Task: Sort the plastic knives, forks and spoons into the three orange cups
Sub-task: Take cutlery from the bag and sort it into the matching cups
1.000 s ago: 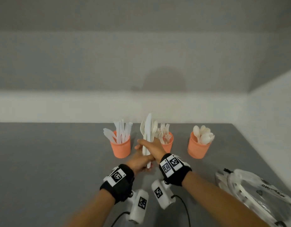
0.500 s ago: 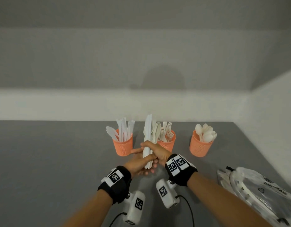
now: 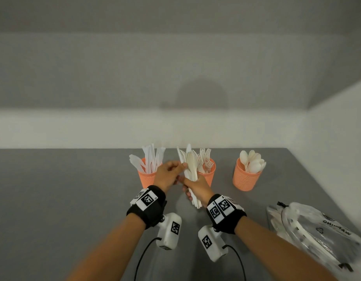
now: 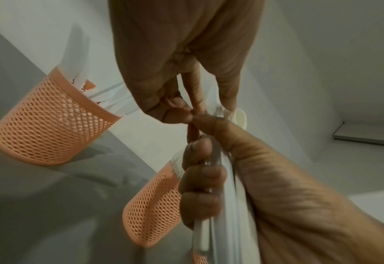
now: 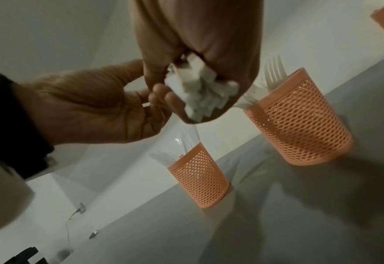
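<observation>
Head view, left to right: three orange cups stand in a row on the grey tabletop point(image 3: 53, 199). Left cup point(image 3: 146, 178) carries the knives, blades up; middle cup point(image 3: 209, 175) the forks; right cup point(image 3: 243, 180) the spoons. Exact count in each not readable; several apiece. Left hand point(image 3: 168, 175) sits just in front of the left cup, fingers curled, fingertips pinching at the near edge of the bundle point(image 3: 190, 169) about mid-length. Right hand point(image 3: 198, 188) is wrapped around the bundle's handle ends, a full closed grip, in front of the middle cup. Bundle stands nearly upright, long axis running away from the wearer, heads up, handles poking out below the right fist. At least one serrated knife, one spoon and a fork show at the top; total count hidden by overlap. Judgement: the left hand is drawing one piece out sideways; if a knife, the left cup lies right behind that hand, a short carry. Far right, a clear plastic bag point(image 3: 317, 230) lies on the tabletop, one only.
</observation>
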